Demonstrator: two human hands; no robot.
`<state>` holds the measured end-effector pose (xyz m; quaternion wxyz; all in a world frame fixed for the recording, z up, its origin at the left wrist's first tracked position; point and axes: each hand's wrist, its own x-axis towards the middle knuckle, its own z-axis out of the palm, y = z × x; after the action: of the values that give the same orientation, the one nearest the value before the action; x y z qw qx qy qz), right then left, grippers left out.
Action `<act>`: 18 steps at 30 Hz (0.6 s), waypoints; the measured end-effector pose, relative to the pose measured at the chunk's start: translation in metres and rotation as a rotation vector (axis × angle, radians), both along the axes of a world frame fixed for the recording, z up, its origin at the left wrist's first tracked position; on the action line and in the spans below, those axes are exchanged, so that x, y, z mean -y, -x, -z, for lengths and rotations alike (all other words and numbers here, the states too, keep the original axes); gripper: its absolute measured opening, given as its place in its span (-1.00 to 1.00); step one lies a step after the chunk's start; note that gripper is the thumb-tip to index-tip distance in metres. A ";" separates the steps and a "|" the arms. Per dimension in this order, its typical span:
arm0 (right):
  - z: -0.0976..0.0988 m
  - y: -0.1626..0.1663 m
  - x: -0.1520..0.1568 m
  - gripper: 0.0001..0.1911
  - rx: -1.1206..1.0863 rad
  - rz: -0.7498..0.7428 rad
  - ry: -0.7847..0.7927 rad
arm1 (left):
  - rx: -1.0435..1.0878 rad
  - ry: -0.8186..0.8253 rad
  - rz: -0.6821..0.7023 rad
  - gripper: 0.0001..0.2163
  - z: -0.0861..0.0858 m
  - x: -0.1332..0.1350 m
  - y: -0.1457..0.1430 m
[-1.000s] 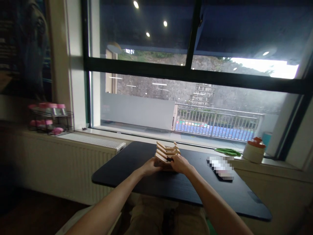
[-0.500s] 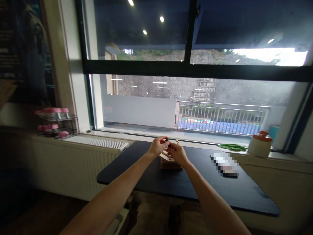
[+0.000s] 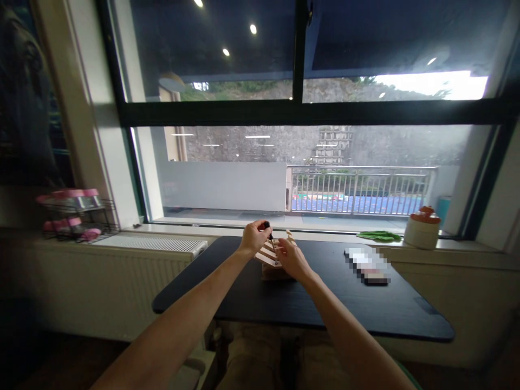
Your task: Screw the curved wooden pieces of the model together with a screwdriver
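Observation:
A small wooden slatted rack (image 3: pixel 270 255) stands on the black table (image 3: pixel 317 303) in front of me. My left hand (image 3: pixel 253 237) is raised just above the rack's left side, fingers pinched on a small dark-handled tool (image 3: pixel 268 226) that points down at the slats. My right hand (image 3: pixel 289 260) is curled against the rack's right side and grips it.
A blurred flat object (image 3: pixel 368 265) lies on the table to the right. On the window sill are a green cloth (image 3: pixel 377 235) and a white jar with an orange lid (image 3: pixel 422 229). A wire rack with pink-lidded jars (image 3: pixel 73 214) stands at the left above a radiator (image 3: pixel 150 244).
Both hands rose from the rack's base. My left hand took up the small dark tool and now holds it above the slats. The view shifted slightly to the right.

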<state>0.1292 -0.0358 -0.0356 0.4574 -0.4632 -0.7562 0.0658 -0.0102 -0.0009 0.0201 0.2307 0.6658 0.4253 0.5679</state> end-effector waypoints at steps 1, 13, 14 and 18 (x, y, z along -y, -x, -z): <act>0.009 -0.003 0.005 -0.63 0.073 -0.007 -0.045 | -0.019 -0.018 -0.008 -0.76 -0.002 -0.002 0.002; 0.059 -0.005 0.024 -0.61 0.332 0.170 -0.218 | -0.297 -0.165 -0.088 -0.80 0.004 -0.005 -0.005; 0.060 -0.006 0.024 -0.59 0.334 0.170 -0.225 | -0.308 -0.167 -0.089 -0.79 0.005 -0.005 -0.005; 0.063 -0.005 0.026 -0.55 0.324 0.191 -0.242 | -0.338 -0.168 -0.085 -0.79 0.006 -0.004 -0.007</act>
<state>0.1343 -0.0618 -0.0988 0.3866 -0.4788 -0.7749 -0.1443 -0.0028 0.0031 0.0140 0.0753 0.7503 0.4366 0.4908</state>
